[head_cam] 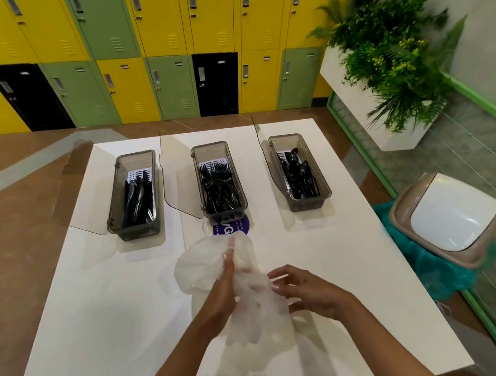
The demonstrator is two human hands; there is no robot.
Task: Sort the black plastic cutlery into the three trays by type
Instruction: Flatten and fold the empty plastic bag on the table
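Three grey trays with open clear lids stand in a row at the far side of the white table. The left tray holds black knives, the middle tray black forks, the right tray black spoons. Nearer to me, a crumpled clear plastic bag is lifted over the table's middle. My left hand reaches into its folds and my right hand pinches its right side. No loose cutlery shows on the table.
A purple round sticker lies just in front of the middle tray. A beige swing-lid bin with a teal liner stands right of the table. A white planter and coloured lockers are behind.
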